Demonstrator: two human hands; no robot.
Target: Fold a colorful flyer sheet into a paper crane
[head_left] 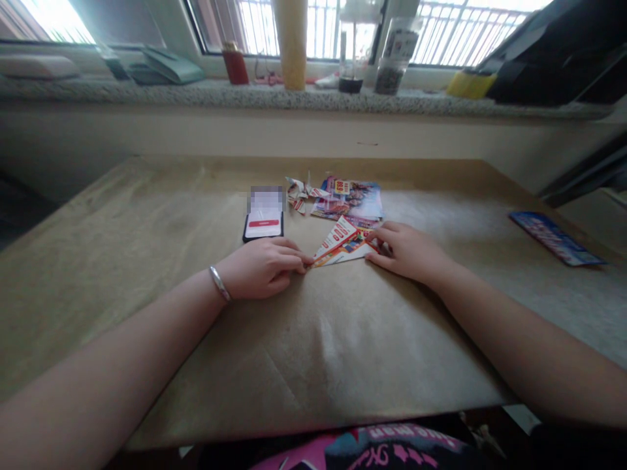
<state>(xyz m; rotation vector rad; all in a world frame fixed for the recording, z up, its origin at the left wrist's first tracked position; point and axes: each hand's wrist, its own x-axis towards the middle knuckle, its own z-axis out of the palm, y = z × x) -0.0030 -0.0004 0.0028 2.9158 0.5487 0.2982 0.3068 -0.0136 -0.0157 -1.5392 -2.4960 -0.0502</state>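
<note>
A folded triangle of printed paper, white with red and orange print, lies flat on the table between my hands. At its pointed left corner, the closed fingertips of my left hand hold the paper. My right hand grips the right side, with its thumb at the lower edge and its fingers curled on top. A silver bangle circles my left wrist. Just beyond my left hand lies a phone with its screen lit and partly blurred. The undersides of both hands' fingers are partly hidden.
Behind the paper lie a folded paper piece and a stack of colourful flyers. A blue printed strip rests at the table's right. Bottles and cups line the stone windowsill. A brown cover spreads over the table.
</note>
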